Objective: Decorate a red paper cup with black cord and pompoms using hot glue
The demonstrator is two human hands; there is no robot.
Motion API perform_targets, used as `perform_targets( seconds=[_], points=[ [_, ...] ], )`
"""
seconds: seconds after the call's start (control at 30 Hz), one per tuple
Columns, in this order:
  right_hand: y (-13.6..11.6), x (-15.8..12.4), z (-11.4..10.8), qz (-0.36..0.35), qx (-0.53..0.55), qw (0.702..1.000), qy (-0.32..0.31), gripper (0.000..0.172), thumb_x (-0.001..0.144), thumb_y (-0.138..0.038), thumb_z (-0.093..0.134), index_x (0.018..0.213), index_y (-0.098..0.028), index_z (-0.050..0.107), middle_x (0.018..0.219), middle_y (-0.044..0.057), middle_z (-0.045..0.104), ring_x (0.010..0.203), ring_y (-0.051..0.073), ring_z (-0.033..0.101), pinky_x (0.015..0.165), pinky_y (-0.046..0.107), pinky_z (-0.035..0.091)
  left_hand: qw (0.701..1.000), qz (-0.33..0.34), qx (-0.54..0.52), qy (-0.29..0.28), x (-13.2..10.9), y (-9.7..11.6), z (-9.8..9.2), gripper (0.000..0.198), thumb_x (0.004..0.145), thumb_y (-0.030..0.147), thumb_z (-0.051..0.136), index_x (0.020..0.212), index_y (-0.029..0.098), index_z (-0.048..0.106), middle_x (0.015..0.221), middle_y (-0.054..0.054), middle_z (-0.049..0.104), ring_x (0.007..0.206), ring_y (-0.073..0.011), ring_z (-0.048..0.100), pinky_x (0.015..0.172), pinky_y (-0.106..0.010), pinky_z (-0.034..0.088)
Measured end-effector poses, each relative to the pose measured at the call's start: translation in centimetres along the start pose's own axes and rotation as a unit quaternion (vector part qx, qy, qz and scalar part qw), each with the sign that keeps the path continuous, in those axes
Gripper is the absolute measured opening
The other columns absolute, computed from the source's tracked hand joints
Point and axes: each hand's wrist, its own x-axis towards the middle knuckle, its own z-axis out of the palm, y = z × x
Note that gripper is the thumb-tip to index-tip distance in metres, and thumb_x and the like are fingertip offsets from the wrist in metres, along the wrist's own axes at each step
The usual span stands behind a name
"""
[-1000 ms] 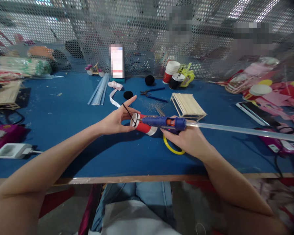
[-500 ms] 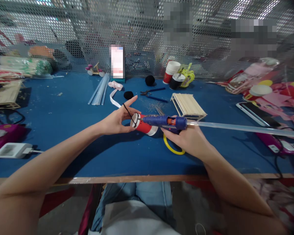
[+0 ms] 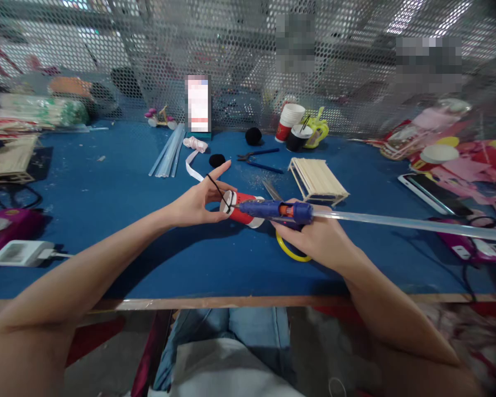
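My left hand [image 3: 204, 199] holds a red paper cup [image 3: 243, 208] with a white end, tilted on its side above the table. A thin black pipe cleaner or cord [image 3: 215, 186] crosses the cup's white end and sticks up past my fingers. My right hand [image 3: 314, 234] is wrapped round a blue hot glue gun [image 3: 260, 209], whose nozzle touches or nearly touches the cup's white end. A long clear glue stick [image 3: 388, 218] juts from the gun's back. Partly hidden under my right hand lie scissors with a yellow handle [image 3: 288, 248].
Behind my hands are blue-handled pliers [image 3: 259, 161], black pompoms [image 3: 253, 136], white ribbon [image 3: 193, 165] and loose glue sticks [image 3: 168, 154]. A small wooden stick rack [image 3: 319, 177] stands to the right, near stacked cups [image 3: 290, 118]. A phone [image 3: 434, 193] lies farther right; a mesh panel [image 3: 235, 49] closes the back.
The glue gun in my right hand has shifted slightly left and down at its back end. My left hand and the cup stay nearly still.
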Motion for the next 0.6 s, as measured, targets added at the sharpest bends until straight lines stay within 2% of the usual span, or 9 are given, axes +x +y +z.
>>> perform_targets(
  seconds=[0.17, 0.37, 0.6],
  points=[
    [0.21, -0.28, 0.19, -0.023, -0.019, 1.0, -0.011, 0.012, 0.082, -0.025, 0.052, 0.081, -0.018, 0.061, 0.073, 0.005, 0.062, 0.059, 0.016, 0.055, 0.054, 0.028, 0.041, 1.0, -0.012, 0.002, -0.001, 0.04, 0.02, -0.09, 0.107, 0.064, 0.009, 0.073, 0.146, 0.032, 0.009, 0.119, -0.012, 0.06, 0.101, -0.0211, 0.062, 0.091, -0.041, 0.048],
    [0.18, 0.01, 0.0, -0.03, -0.031, 0.999, 0.01, 0.016, 0.081, -0.023, 0.05, 0.08, -0.017, 0.064, 0.067, 0.006, 0.061, 0.058, 0.018, 0.056, 0.056, 0.031, 0.045, 1.0, 0.006, -0.002, -0.002, 0.0, -0.1, -0.05, 0.105, 0.064, 0.008, 0.073, 0.146, 0.033, 0.012, 0.12, -0.012, 0.059, 0.103, -0.0216, 0.061, 0.092, -0.041, 0.048],
    [0.67, 0.41, -0.14, -0.069, -0.078, 0.994, 0.033, 0.026, 0.086, -0.027, 0.045, 0.086, -0.013, 0.067, 0.082, 0.015, 0.067, 0.077, 0.026, 0.064, 0.07, 0.039, 0.05, 1.0, 0.006, 0.003, -0.008, 0.01, -0.01, -0.04, 0.107, 0.063, 0.007, 0.073, 0.146, 0.033, 0.011, 0.121, -0.012, 0.058, 0.107, -0.0228, 0.06, 0.094, -0.042, 0.046]
  ],
)
